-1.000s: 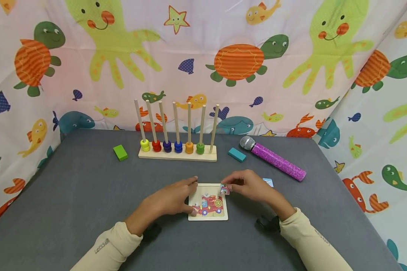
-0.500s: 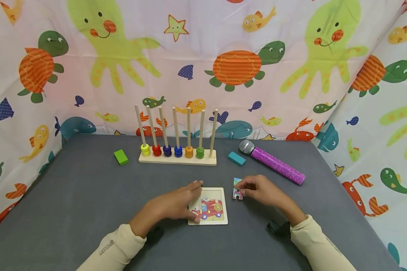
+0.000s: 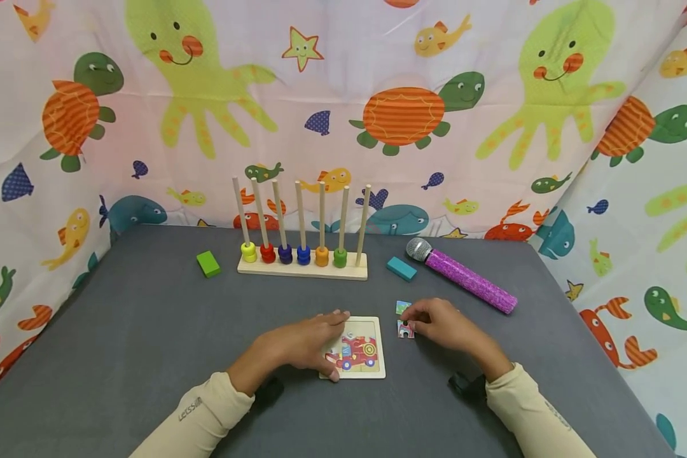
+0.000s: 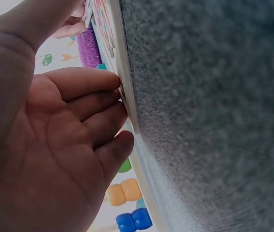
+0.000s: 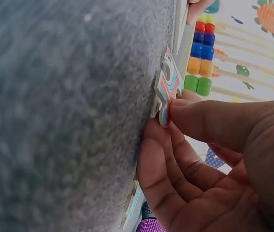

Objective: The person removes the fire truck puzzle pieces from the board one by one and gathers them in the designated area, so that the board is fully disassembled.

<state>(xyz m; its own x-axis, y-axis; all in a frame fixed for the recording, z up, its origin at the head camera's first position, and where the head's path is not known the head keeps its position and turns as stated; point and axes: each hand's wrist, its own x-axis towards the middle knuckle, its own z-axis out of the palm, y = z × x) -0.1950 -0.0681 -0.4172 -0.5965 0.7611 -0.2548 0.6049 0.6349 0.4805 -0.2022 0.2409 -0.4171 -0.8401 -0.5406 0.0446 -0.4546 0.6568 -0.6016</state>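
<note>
Two hands flank the puzzle tray [image 3: 378, 372]: left hand [image 3: 303, 343] steadies it, fingers straight; right hand [image 3: 441, 324] pinches a puzzle piece [image 3: 404, 329]; sleeve lettering [image 3: 189, 409] partly legible.

Seven pegs [image 3: 300, 216], six ring stacks [image 3: 304, 255], two blocks [image 3: 208, 263], two loose puzzle pieces [image 3: 404, 329], one microphone [image 3: 462, 277].

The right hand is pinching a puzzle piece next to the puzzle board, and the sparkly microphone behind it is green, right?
Not quite: the microphone is sparkly purple, not green, as the head view shows. The rest holds: the right hand pinches a puzzle piece beside the puzzle board, with the microphone lying behind it.
</note>
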